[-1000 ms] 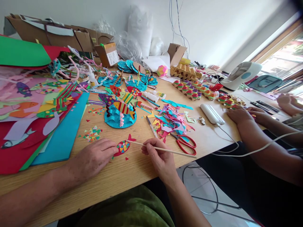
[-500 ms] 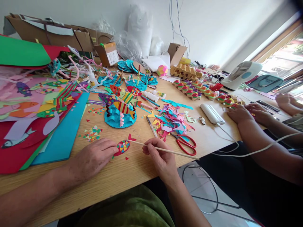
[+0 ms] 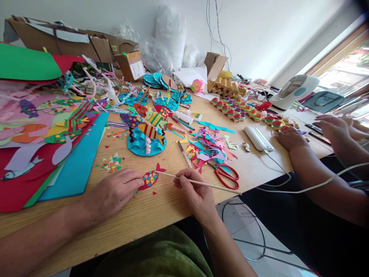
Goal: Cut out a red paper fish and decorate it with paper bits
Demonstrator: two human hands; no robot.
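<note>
A red paper fish [image 3: 149, 179], covered with small coloured triangles, lies flat on the table. The fingertips of my left hand [image 3: 117, 192] are pressed together on its head end, holding it down. Pinched in my right hand [image 3: 197, 192] is a thin wooden stick [image 3: 213, 186]. Its far tip is at the fish's body near the tail; whether it touches is too small to tell. A heap of tiny paper triangles [image 3: 113, 163] lies beyond my left hand. Red-handled scissors [image 3: 227, 177] and a pen [image 3: 184, 154] lie near my right hand.
Behind the fish stands a blue egg-tray base [image 3: 145, 146] with several paper fish. Paper scraps [image 3: 211, 144] are heaped to its right, coloured sheets [image 3: 69, 165] at left. A white power strip [image 3: 258, 139] with a cable lies near a co-worker's hand [image 3: 292, 140].
The stick's tip has shifted very slightly on the fish, while my left hand stays put. At the right, a co-worker's other hand has lifted away from the work there.
</note>
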